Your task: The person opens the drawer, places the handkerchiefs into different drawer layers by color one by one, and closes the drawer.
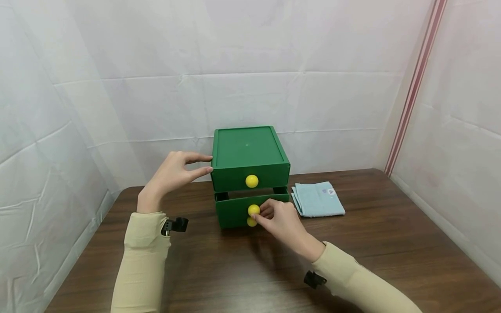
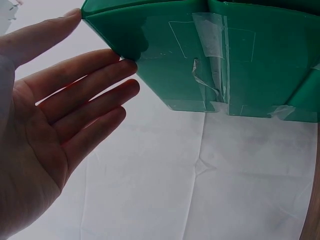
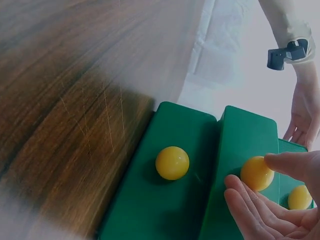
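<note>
The right hand [image 1: 282,221] pinches the middle drawer's yellow knob [image 1: 253,210] while the left hand [image 1: 172,173], fingers straight, presses the green drawer unit's [image 1: 246,152] side.

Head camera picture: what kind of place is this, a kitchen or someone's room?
Neither, probably: it looks like a small recording booth. White sheets hang as walls on three sides of a brown wooden table, which bears only a green drawer box and a folded blue cloth.
</note>
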